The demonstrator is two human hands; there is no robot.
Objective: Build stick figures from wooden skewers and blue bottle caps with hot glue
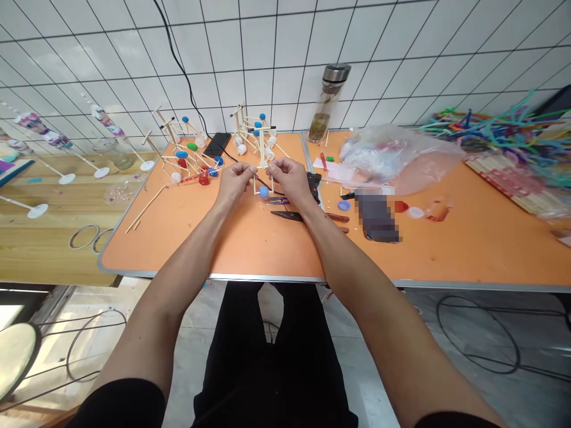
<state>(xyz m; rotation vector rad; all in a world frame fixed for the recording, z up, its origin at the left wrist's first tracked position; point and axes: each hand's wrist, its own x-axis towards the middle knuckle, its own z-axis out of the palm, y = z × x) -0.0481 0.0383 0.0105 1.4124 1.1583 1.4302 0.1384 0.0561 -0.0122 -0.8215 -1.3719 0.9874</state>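
Note:
A small model of pale wooden sticks (262,148) stands up between my hands over the orange table, with a blue bottle cap (264,192) low at its front. My left hand (236,183) pinches its left side between thumb and fingers. On the opposite side, my right hand (289,180) has thumb and fingers closed on the frame. Below my right hand lie dark-bladed, red-handled cutters (285,215) and a small purple-handled tool (277,201). A black tool, perhaps a glue gun (314,185), is partly hidden behind my right hand.
Similar stick models with coloured caps (191,146) stand at the back left. Loose sticks (145,209) lie nearby. Rightward are a tea bottle (328,104), a plastic bag (401,157), a pixelated phone (378,217) and colourful pipe cleaners (482,134). The table's front edge (267,277) is close.

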